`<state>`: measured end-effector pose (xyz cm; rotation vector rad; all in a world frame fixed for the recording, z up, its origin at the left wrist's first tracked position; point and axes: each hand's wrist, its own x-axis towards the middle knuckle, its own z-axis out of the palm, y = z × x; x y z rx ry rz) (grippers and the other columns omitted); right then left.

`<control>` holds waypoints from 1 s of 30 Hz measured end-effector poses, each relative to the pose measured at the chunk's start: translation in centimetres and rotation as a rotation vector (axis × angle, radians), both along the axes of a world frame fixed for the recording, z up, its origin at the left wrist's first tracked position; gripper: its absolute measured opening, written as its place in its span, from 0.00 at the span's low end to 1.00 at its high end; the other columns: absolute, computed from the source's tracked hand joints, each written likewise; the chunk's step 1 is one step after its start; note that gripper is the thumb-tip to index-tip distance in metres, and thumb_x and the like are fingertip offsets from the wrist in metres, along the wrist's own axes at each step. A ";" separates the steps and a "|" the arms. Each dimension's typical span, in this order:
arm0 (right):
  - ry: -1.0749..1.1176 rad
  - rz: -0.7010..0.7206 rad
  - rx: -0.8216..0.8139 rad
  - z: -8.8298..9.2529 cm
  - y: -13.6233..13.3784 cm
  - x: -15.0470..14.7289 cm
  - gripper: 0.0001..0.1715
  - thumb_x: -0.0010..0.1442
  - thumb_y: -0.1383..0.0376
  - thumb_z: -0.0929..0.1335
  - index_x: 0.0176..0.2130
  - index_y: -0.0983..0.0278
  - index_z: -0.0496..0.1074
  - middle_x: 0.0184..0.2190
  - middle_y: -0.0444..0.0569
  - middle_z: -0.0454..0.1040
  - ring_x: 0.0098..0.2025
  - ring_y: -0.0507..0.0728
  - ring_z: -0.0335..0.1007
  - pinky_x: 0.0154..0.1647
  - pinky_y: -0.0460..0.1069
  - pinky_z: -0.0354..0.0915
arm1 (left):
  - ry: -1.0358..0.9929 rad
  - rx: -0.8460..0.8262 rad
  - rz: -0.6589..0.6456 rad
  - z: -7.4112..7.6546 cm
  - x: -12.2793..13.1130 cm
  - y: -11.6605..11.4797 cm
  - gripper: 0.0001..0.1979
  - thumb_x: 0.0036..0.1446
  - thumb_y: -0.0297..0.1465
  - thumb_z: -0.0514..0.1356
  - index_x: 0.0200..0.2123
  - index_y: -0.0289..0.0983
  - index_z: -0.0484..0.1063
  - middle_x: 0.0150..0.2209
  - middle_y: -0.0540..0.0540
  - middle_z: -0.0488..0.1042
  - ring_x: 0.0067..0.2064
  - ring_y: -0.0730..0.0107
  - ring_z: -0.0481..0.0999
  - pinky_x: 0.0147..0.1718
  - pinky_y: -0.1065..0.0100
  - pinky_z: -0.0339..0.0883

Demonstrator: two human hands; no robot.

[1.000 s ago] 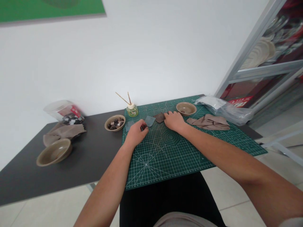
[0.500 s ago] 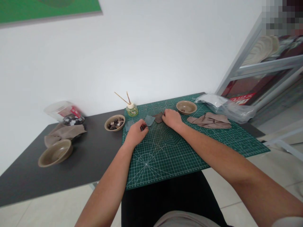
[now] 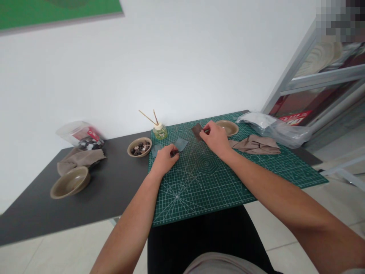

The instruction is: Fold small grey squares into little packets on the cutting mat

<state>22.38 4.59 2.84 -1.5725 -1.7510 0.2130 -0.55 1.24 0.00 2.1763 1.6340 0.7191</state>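
Observation:
My right hand [image 3: 216, 139] pinches a dark brown square sheet [image 3: 197, 131] by its edge and holds it over the far part of the green cutting mat [image 3: 205, 190]. My left hand [image 3: 165, 159] rests low over the mat with its fingers curled together; something small and dark shows at the fingertips, too small to name. Just beyond those fingers lies a grey-blue square sheet [image 3: 181, 144]. Another bluish sheet [image 3: 155, 150] lies at the mat's left edge, partly behind my left hand. A bowl [image 3: 232, 128] stands behind my right hand, partly hidden by it.
A bowl of small stones [image 3: 139, 147] and a reed diffuser bottle [image 3: 160, 131] stand left of centre. Further left are a tilted bowl [image 3: 70, 183], a brown cloth [image 3: 81, 158] and a clear tub [image 3: 82, 135]. On the right lie another cloth [image 3: 256, 145] and a plastic bag [image 3: 273, 127].
My right hand has moved right, towards the bowl, and the brown sheet has come away from beside the grey-blue sheet with it. My left hand has barely moved.

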 end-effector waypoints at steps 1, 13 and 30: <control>0.074 0.030 0.010 0.0 -0.3 0.0 0.10 0.59 0.63 0.65 0.42 0.63 0.69 0.33 0.51 0.76 0.36 0.59 0.71 0.40 0.52 0.64 | -0.026 -0.007 -0.009 0.0 0.0 0.0 0.03 0.55 0.32 0.59 0.34 0.40 0.70 0.33 0.48 0.75 0.36 0.64 0.73 0.37 0.65 0.63; 0.407 0.438 -0.326 -2.9 -3.5 -3.0 0.22 0.53 0.71 0.67 0.49 0.65 0.74 0.43 0.51 0.78 0.38 0.54 0.73 0.41 0.50 0.69 | -0.534 -0.162 0.001 0.0 1.0 -0.7 0.07 0.53 0.35 0.61 0.34 0.38 0.71 0.26 0.52 0.73 0.29 0.71 0.72 0.31 0.69 0.64; -0.041 0.424 -0.060 -3.8 -4.6 -3.0 0.16 0.61 0.64 0.65 0.49 0.62 0.71 0.37 0.47 0.79 0.36 0.56 0.75 0.38 0.48 0.64 | -0.577 -0.374 -0.074 -0.1 1.9 -1.0 0.06 0.49 0.32 0.63 0.31 0.37 0.72 0.26 0.49 0.76 0.28 0.69 0.76 0.31 0.67 0.70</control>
